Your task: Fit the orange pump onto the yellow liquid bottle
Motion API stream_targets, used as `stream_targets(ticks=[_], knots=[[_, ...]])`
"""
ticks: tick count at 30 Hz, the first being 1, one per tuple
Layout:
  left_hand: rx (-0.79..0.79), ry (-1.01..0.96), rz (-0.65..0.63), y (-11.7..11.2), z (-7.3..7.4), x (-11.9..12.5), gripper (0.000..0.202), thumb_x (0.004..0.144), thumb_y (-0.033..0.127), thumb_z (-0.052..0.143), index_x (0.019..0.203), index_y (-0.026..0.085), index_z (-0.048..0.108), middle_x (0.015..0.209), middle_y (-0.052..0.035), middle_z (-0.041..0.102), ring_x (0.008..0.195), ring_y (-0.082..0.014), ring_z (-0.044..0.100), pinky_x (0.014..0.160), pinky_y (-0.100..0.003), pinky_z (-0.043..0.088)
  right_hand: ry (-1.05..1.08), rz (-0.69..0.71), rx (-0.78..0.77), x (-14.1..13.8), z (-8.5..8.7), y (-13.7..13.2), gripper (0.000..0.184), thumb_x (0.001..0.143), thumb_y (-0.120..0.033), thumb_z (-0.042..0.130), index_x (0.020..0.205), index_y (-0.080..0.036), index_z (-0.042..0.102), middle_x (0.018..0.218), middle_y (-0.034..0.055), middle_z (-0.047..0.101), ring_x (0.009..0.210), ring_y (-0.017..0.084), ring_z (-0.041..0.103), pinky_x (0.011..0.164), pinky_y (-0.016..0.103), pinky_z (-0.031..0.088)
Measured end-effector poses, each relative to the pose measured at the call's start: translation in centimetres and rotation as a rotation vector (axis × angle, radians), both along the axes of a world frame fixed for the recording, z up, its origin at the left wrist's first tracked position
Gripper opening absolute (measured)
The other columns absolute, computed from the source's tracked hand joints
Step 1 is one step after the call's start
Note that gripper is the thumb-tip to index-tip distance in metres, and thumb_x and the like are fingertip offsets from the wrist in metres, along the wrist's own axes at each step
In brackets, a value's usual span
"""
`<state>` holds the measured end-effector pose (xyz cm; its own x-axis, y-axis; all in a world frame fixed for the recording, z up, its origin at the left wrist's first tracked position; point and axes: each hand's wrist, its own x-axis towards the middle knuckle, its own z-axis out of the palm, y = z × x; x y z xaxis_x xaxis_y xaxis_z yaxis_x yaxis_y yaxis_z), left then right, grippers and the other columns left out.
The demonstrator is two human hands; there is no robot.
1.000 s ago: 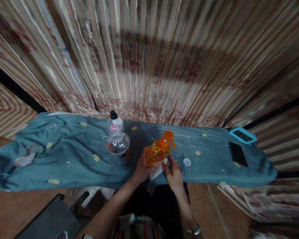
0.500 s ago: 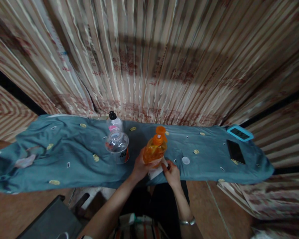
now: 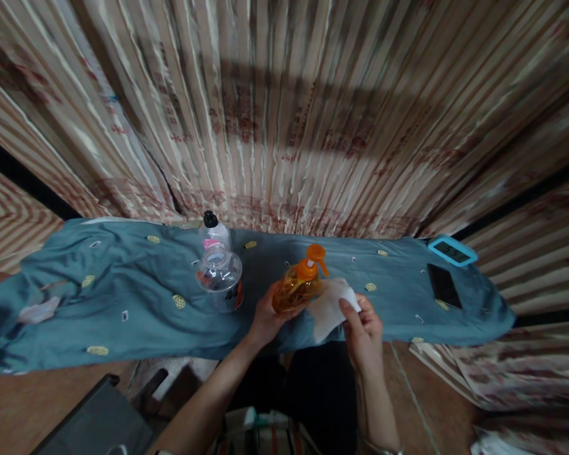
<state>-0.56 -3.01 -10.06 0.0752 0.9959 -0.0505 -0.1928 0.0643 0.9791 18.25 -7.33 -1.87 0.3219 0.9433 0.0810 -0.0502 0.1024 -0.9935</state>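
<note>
- The left hand (image 3: 264, 318) is wrapped around the lower part of the orange pump bottle (image 3: 294, 292), fingers closed on its body, and holds it tilted with the pump head leaning up and to the right.
- The right hand (image 3: 366, 328), just right of the bottle, has thumb and fingers pinched shut on a white tissue (image 3: 329, 306). The sheet spreads from the pinch toward the bottle, and its left edge meets the bottle's side.
- The bottle sits over the near edge of the blue cloth (image 3: 123, 284), about midway along it; whether its base touches the cloth cannot be told.
- Left of the bottle, near it, stands a clear plastic container (image 3: 219, 278), and just behind that a clear bottle with a black cap (image 3: 213, 231).
- Well to the right of the pump bottle a black phone (image 3: 444, 285) lies flat on the cloth, with a blue-framed device (image 3: 452, 251) just beyond it.
- Behind the bottle hangs a striped curtain (image 3: 284, 126).
</note>
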Motion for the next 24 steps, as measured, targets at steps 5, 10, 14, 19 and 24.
stream_targets(ticks=[5,10,14,19,24], knots=[[0.004,0.018,-0.001,0.0,1.2,-0.3,0.079,0.068,0.036,0.099,0.137,0.021,0.065,0.138,-0.011,0.079,0.13,-0.0347,0.075,0.117,-0.051,0.058,-0.273,0.186,0.285,-2.2,1.9,-0.1,0.03,0.104,-0.04,0.071,0.133,-0.044,0.077,0.145,-0.0052,0.071,0.133,0.013,0.066,0.111,0.021,0.049],[-0.028,0.091,-0.028,0.3,1.8,-0.7,0.081,0.062,0.034,0.1,0.135,0.022,0.067,0.133,-0.0076,0.081,0.125,-0.0342,0.077,0.111,-0.05,0.061,-0.46,0.056,0.406,-3.6,0.7,2.2,0.044,0.096,-0.025,0.081,0.135,-0.045,0.071,0.144,-0.0082,0.069,0.128,0.008,0.063,0.108,0.02,0.047],[-0.057,0.119,-0.041,0.5,1.7,-0.8,0.078,0.066,0.034,0.098,0.137,0.023,0.066,0.133,-0.007,0.081,0.123,-0.0312,0.077,0.109,-0.047,0.062,-0.458,0.04,0.365,-3.4,0.6,3.8,0.037,0.093,-0.03,0.085,0.128,-0.038,0.072,0.136,-0.0045,0.07,0.125,0.012,0.062,0.105,0.023,0.047],[0.003,0.151,-0.1,0.7,1.6,-1.5,0.084,0.064,0.033,0.098,0.141,0.022,0.065,0.133,-0.0071,0.081,0.125,-0.0324,0.076,0.115,-0.05,0.059,-0.264,0.283,0.286,-2.6,1.4,5.6,0.045,0.094,-0.042,0.084,0.135,-0.03,0.07,0.122,0.0021,0.076,0.109,0.018,0.072,0.096,0.029,0.058],[0.048,0.162,-0.192,1.3,1.4,-2.1,0.085,0.064,0.036,0.099,0.141,0.023,0.065,0.139,-0.0075,0.079,0.132,-0.034,0.073,0.12,-0.052,0.055,-0.14,0.636,0.148,-1.8,4.2,8.5,0.046,0.077,-0.042,0.096,0.117,-0.025,0.082,0.11,0.0043,0.082,0.093,0.022,0.078,0.08,0.03,0.065]])
